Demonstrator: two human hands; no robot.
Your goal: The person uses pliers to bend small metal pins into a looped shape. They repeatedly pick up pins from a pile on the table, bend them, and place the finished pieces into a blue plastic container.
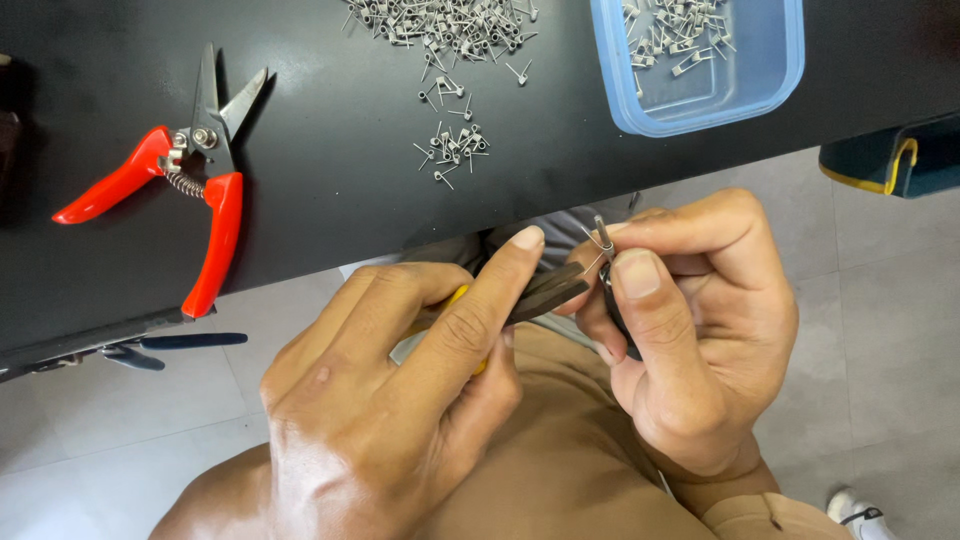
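Observation:
My left hand [400, 390] grips a pair of pliers [545, 292] with dark jaws and a yellow handle, mostly hidden in my palm. The jaws point right toward my right hand [690, 320]. That hand pinches a thin dark rod [618, 310] carrying a small wire coil [603, 238] at its upper end, between thumb and forefinger. The plier tips sit right beside the coil's wire legs. Both hands hover over my lap, below the front edge of the black table [330, 190].
Red-handled snips [195, 175] lie open on the table's left. Several small wire coils [450, 30] lie piled at the top centre, with a smaller cluster [455, 150] below. A blue plastic tub [715, 65] holds more coils. Grey floor tiles lie beneath.

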